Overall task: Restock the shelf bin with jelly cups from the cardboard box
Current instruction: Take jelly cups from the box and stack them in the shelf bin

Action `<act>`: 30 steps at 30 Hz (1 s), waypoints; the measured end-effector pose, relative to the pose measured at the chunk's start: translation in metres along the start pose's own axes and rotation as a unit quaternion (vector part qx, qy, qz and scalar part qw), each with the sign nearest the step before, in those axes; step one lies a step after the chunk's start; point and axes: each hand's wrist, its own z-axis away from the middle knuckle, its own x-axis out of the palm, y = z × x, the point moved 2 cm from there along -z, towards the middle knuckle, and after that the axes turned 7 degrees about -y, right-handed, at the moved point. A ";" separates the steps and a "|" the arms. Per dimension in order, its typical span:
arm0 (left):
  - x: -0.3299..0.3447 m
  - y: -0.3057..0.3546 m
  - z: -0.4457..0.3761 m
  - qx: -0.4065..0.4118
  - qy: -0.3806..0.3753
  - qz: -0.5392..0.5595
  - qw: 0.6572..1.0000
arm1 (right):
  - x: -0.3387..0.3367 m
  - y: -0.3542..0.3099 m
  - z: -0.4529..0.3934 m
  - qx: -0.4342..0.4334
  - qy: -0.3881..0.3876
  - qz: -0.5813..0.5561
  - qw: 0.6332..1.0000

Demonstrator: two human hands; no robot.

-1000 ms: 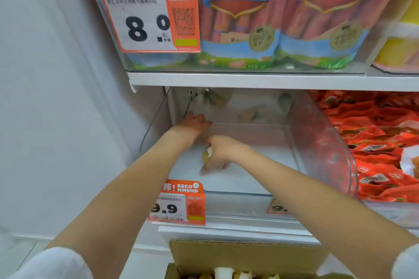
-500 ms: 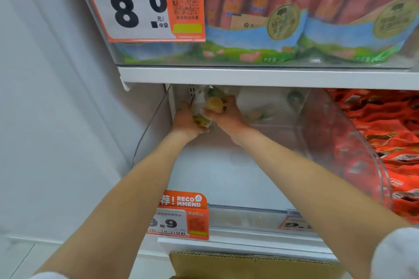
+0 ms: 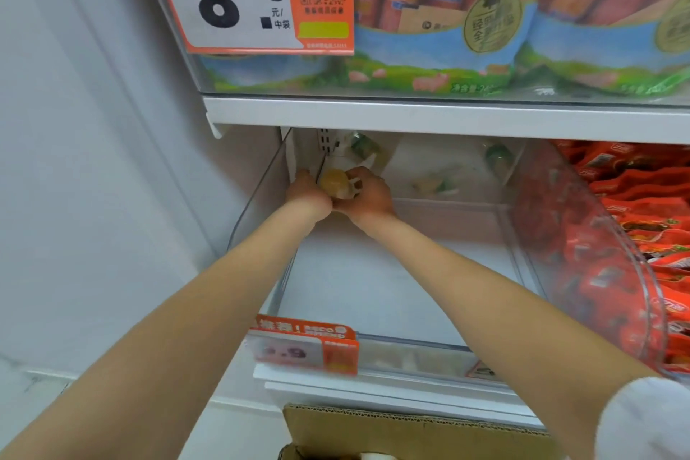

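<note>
Clear plastic shelf bin fills mid-frame, floor mostly bare, so restock's barely begun imo. Brown cardboard box peeks in at bottom centre, its contents hardly showing. Both arms now stretched way deeper vs a sec ago, when hands were mid-bin, nearer the front. Right hand & left hand meet at bin's upper-left back corner, pressed together. Right fingers curled round a small amber see-through jelly cup; left fingers cupped beside it, touching. Looks like it's being seated at the back; release not yet done
</note>
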 end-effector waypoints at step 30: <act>-0.056 -0.088 0.164 0.346 0.174 -0.140 0.911 | 0.023 0.006 -0.001 -0.044 0.010 -0.100 0.994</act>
